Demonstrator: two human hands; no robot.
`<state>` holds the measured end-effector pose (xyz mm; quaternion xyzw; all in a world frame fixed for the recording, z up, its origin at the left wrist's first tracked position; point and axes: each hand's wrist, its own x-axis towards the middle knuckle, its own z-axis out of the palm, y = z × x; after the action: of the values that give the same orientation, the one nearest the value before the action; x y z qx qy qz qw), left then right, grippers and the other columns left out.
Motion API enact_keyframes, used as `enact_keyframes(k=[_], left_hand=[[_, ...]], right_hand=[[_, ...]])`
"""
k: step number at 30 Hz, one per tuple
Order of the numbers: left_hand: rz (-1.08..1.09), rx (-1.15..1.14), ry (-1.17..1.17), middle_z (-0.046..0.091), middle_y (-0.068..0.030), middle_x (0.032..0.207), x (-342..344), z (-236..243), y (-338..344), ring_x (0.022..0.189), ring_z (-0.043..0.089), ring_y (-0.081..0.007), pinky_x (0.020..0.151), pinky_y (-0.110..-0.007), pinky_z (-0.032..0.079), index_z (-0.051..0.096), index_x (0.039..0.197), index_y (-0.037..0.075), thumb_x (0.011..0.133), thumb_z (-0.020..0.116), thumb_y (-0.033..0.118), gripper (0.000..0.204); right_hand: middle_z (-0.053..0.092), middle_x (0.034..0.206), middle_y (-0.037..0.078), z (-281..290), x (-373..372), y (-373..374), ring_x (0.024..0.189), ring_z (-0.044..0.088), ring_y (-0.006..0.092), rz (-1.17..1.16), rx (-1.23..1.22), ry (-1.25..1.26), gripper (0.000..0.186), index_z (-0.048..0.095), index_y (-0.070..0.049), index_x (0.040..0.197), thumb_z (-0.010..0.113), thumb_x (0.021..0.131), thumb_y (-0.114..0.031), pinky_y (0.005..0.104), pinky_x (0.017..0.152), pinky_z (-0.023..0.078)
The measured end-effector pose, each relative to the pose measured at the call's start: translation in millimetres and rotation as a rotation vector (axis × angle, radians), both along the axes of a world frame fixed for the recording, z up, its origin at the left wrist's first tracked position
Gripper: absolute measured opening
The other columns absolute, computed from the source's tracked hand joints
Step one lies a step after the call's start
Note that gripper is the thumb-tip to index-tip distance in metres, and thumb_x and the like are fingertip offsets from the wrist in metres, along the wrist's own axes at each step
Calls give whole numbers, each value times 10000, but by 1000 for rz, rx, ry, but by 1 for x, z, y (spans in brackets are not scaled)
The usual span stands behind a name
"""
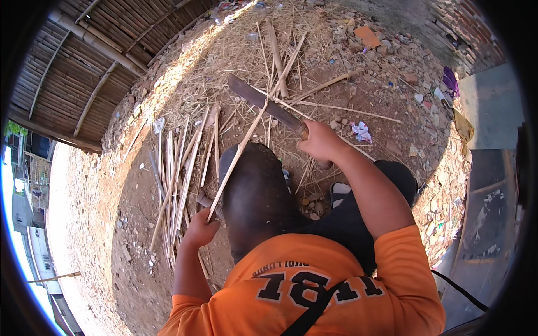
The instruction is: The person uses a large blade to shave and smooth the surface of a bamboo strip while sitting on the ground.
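My right hand [320,141] is closed round the wooden handle of a machete [262,102], whose broad dark blade points to the far left. Beside my left knee, my left hand [200,227] grips the near end of a long split bamboo strip [240,151]. The strip slants up past the knee, and its upper part meets the blade, apparently touching it. To the left of my leg lies a loose pile of split bamboo strips [178,173], roughly side by side on the dirt.
Thicker bamboo pieces [276,56] and thin shavings lie ahead on the ground. Crumpled paper litter [361,132] sits right of the machete. A woven bamboo wall [78,67] stands at the far left, a grey panel [493,106] at the right. Rubble and a brown tile [367,37] lie farther off.
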<state>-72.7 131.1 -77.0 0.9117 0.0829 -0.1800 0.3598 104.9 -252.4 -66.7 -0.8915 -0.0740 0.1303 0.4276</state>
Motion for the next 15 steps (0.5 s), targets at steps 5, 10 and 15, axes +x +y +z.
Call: enact_keyframes(k=[5,10,15], left_hand=[[35,-103,228,478,31,670,12,13,13,586,439,-92,519,-288,370,529,801,69,814,623,79,96],[51,-272,345,487,29,676,14,8,25,603,440,-70,519,-276,361,524,787,83,805,618,73,97],[-21,-77,183,489,40,684,17,15,-5,613,447,-76,531,-281,374,575,830,48,812,609,89,57]], right_hand=[[616,719,137,2,10,-23,629,592,241,114,95,148,324,597,1,1020,707,770,-173,359,640,486],[676,883,182,17,11,-33,849,662,348,1,-309,-169,370,618,-20,1086,731,801,-228,432,771,506],[671,926,191,25,12,-49,890,658,364,0,-306,-158,373,629,-58,1115,734,808,-242,441,771,505]])
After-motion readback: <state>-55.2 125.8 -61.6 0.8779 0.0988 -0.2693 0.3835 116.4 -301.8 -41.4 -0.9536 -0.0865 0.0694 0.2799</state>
